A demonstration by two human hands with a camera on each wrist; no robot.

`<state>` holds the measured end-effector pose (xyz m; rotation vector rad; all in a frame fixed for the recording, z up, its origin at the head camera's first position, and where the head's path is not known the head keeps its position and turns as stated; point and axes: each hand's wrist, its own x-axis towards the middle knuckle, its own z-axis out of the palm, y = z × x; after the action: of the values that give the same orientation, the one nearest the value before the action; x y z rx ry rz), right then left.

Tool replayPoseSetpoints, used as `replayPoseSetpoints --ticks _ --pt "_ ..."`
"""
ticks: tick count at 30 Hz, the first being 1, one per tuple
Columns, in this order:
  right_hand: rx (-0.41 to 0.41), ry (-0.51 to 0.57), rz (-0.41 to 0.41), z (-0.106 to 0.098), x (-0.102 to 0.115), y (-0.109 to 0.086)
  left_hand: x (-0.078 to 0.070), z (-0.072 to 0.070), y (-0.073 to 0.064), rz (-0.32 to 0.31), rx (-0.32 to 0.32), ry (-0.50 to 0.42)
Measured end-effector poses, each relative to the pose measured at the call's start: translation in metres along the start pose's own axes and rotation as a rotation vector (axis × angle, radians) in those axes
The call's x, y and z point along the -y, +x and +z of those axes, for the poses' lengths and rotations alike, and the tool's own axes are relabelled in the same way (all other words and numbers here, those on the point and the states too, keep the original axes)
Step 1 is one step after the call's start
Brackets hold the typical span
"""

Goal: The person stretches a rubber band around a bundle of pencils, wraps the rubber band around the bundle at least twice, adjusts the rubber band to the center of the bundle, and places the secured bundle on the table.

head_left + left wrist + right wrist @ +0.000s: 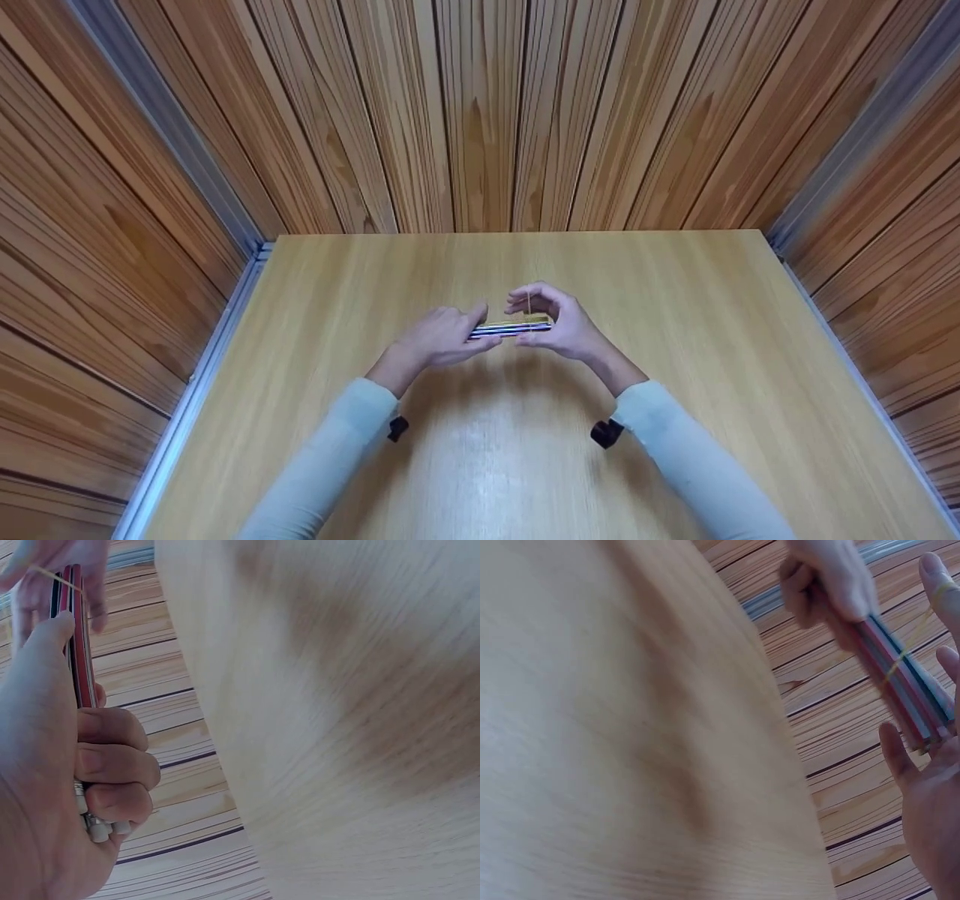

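"Pencils [510, 328]: count?"
"One bundle, above one table [480, 480]; my left hand [448, 335] grips it, hiding the number."
"Right hand [571, 326]?"
"Fingers spread; one band [891, 673] runs from them across the pencils."

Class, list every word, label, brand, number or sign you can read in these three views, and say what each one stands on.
None: no word, label, brand, number or sign can be read in any view.
Pencils in the left hand: too small and blurred to tell whether anything is printed on them.
Tabletop and wall panels: no lettering seen, only wood grain.
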<state>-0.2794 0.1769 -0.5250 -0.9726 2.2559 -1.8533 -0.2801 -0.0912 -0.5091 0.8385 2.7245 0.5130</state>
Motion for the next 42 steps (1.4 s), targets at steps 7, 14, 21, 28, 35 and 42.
replayPoseSetpoints --ticks 7,14,21,28,35,42 --pt "-0.039 -0.010 -0.089 0.002 0.023 0.007 0.003 0.004 0.000 -0.054 0.033 -0.012" --pt "0.001 0.166 -0.173 0.009 0.038 0.009 0.010 0.000 0.001 -0.123 0.034 -0.053" --pt "0.102 0.264 -0.228 0.014 0.038 0.008 0.020 -0.004 0.000 -0.219 0.002 -0.068" --pt "0.156 0.250 -0.283 0.021 0.040 0.004 0.025 -0.012 0.000 -0.284 -0.049 -0.121" --pt "0.129 0.232 -0.358 0.030 0.045 0.000 0.027 -0.011 0.002 -0.262 -0.155 -0.176" --pt "-0.027 0.135 -0.373 0.042 0.046 -0.003 0.020 0.004 0.003 -0.241 -0.260 -0.412"
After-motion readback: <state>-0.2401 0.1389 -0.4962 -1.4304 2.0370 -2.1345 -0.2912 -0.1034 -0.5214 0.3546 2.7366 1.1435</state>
